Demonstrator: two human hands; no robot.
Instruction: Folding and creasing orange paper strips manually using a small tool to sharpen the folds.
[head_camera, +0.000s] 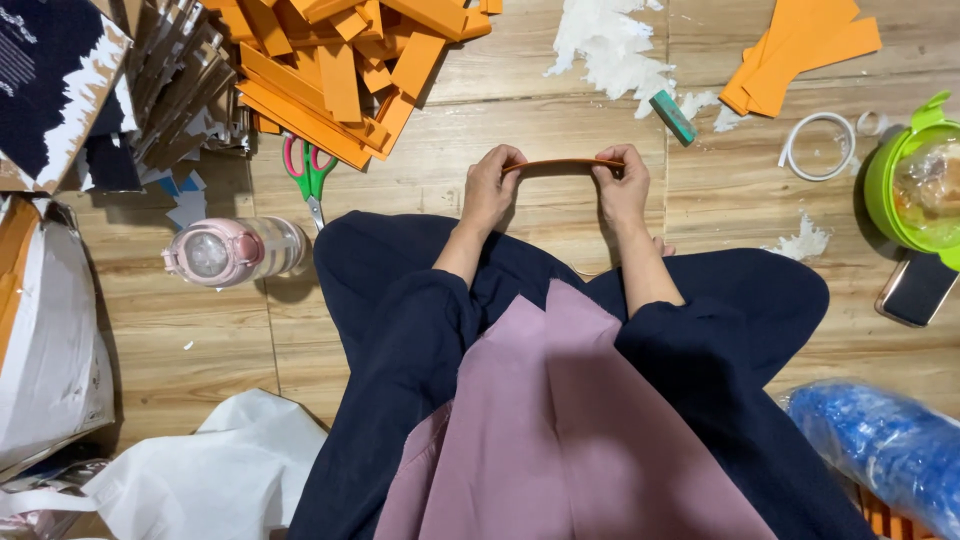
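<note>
Wooden floor; your left hand (489, 188) and right hand (621, 186), fingers pinching ends of thin orange card strip (563, 164), mid-fold just below orange strip pile (340, 70); next: press crease evenly.

head-worn view, straight down, near lap

A home floor turned into a craft spot, not a workshop proper — the person sits cross-legged on pale wood-look floor boards (560, 100) in loose dark trousers and a mauve top, with materials spread about on the bare floor. A heap of orange card strips (340, 70) lies beside a stack of flattened boxes (170, 80), and a smaller stack of orange strips (800, 50) sits further off. Household odds lie among them — red-and-green scissors (310, 175), a pink drinking bottle (235, 250), a green lidded food tub (915, 185), a phone (917, 288), a tape roll (818, 146), white paper scraps (605, 45) and white plastic bags (210, 475)
</note>
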